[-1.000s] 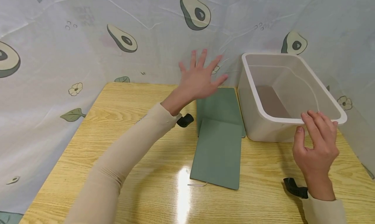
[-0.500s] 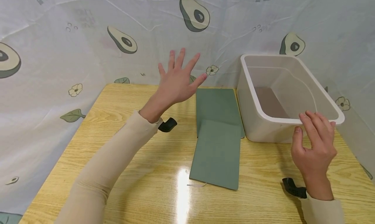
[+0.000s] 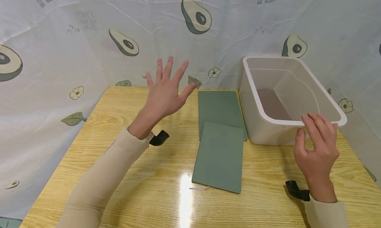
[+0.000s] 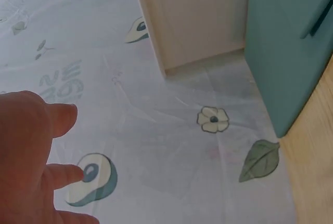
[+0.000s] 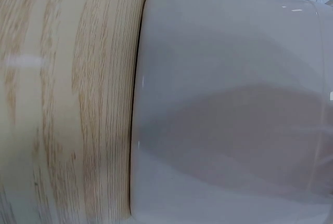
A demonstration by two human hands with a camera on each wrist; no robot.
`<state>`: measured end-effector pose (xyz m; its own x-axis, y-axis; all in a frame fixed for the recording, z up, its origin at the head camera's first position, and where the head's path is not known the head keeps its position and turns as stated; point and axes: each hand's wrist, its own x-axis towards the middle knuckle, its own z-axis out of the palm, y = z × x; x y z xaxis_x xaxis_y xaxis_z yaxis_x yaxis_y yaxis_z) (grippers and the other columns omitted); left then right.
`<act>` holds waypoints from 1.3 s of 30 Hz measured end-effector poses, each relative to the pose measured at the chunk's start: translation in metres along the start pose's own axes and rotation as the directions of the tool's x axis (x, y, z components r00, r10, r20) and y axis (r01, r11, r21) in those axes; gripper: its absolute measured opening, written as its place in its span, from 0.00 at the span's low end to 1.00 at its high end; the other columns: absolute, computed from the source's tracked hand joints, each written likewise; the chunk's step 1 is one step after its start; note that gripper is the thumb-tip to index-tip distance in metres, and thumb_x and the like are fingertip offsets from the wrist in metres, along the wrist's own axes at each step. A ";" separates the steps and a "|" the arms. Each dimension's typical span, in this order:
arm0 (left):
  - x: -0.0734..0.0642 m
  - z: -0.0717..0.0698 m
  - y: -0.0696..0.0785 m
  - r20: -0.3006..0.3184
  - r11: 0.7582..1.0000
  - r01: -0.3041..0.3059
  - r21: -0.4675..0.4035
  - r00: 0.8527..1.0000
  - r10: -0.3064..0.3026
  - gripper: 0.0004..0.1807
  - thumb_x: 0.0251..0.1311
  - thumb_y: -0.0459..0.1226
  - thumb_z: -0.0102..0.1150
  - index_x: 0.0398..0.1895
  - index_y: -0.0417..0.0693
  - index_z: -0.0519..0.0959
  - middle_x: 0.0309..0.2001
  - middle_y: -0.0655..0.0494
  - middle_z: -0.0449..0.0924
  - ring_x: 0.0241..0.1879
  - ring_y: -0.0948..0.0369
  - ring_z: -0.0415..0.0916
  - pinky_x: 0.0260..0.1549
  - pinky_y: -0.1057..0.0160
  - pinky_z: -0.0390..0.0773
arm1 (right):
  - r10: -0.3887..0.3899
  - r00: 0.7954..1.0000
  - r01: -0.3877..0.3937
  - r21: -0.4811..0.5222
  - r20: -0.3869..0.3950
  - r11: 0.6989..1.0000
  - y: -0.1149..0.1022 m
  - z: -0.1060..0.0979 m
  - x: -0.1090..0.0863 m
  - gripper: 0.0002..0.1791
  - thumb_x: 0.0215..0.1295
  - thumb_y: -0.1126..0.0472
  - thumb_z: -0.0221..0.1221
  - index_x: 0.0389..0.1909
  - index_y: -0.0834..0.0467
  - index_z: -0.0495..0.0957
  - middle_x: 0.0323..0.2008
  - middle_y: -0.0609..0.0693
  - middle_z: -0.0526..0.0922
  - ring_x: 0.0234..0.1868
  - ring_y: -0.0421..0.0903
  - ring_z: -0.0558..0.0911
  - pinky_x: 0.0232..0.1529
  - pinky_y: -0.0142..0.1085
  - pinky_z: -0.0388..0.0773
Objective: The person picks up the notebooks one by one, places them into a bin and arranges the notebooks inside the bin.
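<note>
In the head view my left hand (image 3: 165,97) is raised over the table's back part, fingers spread, holding nothing. The left wrist view shows some of its fingers (image 4: 65,174) at the left edge. To its right lie two flat dark green panels; the near panel (image 3: 218,158) overlaps the far panel (image 3: 220,105). My right hand (image 3: 318,148) is at the near rim of a light plastic bin (image 3: 253,122), fingertips at the rim and thumb in front of the wall. Whether it touches the bin is unclear. The right wrist view shows the bin's outer wall (image 5: 229,78).
A thin bent metal rod (image 3: 199,188) lies by the near panel's front edge. The wooden table (image 3: 143,188) meets a patterned sheet (image 3: 89,49) behind and at the sides. The bin's left wall stands close beside the far panel.
My left hand has moved left and slightly down, away from above the far panel, fingers still spread. The right hand has stayed at the bin's rim; the view has shifted slightly.
</note>
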<state>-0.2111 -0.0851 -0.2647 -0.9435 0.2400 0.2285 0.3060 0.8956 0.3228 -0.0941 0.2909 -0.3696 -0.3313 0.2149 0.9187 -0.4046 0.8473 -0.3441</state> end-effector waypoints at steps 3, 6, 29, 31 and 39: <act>-0.006 0.000 -0.001 0.002 1.000 -0.004 -0.006 1.000 0.004 0.41 0.78 0.66 0.44 0.88 0.74 0.45 0.89 0.52 0.30 0.87 0.42 0.22 0.76 0.20 0.34 | -0.001 1.000 0.001 0.002 -0.002 1.000 0.000 0.000 0.000 0.17 0.67 0.65 0.60 0.53 0.64 0.89 0.54 0.67 0.88 0.62 0.69 0.82 0.78 0.64 0.64; -0.012 0.000 0.001 -0.001 1.000 -0.011 -0.014 1.000 0.011 0.41 0.78 0.65 0.44 0.88 0.74 0.45 0.89 0.51 0.30 0.87 0.42 0.22 0.76 0.20 0.34 | -0.002 1.000 0.002 -0.004 0.000 1.000 0.000 0.000 0.000 0.18 0.67 0.65 0.60 0.54 0.64 0.88 0.53 0.68 0.88 0.62 0.69 0.82 0.78 0.64 0.64; -0.033 0.010 0.023 0.024 0.996 -0.085 0.029 0.996 0.084 0.40 0.77 0.64 0.46 0.87 0.72 0.49 0.89 0.49 0.32 0.88 0.41 0.28 0.78 0.23 0.41 | 0.001 1.000 0.000 -0.024 0.028 1.000 0.004 -0.001 -0.002 0.19 0.67 0.63 0.60 0.55 0.63 0.88 0.55 0.68 0.87 0.64 0.68 0.81 0.79 0.66 0.61; -0.035 0.013 0.026 0.036 0.995 -0.094 0.028 0.995 0.093 0.41 0.78 0.64 0.47 0.87 0.71 0.48 0.89 0.49 0.32 0.88 0.42 0.28 0.78 0.24 0.41 | 0.001 1.000 0.000 -0.024 0.029 1.000 0.004 -0.001 -0.002 0.19 0.67 0.63 0.60 0.56 0.62 0.88 0.55 0.68 0.87 0.63 0.69 0.81 0.79 0.66 0.61; -0.049 0.040 0.037 0.123 0.987 -0.151 0.062 0.982 0.143 0.43 0.78 0.64 0.47 0.88 0.68 0.46 0.89 0.45 0.33 0.88 0.42 0.31 0.79 0.27 0.45 | -0.006 1.000 0.007 -0.011 0.019 1.000 0.003 0.000 -0.002 0.18 0.67 0.64 0.60 0.55 0.63 0.88 0.54 0.68 0.87 0.64 0.67 0.82 0.78 0.66 0.62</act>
<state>-0.1585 -0.0483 -0.3008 -0.8985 0.4097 0.1578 0.4368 0.8704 0.2273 -0.0946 0.2931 -0.3722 -0.3453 0.2001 0.9169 -0.3971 0.8541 -0.3359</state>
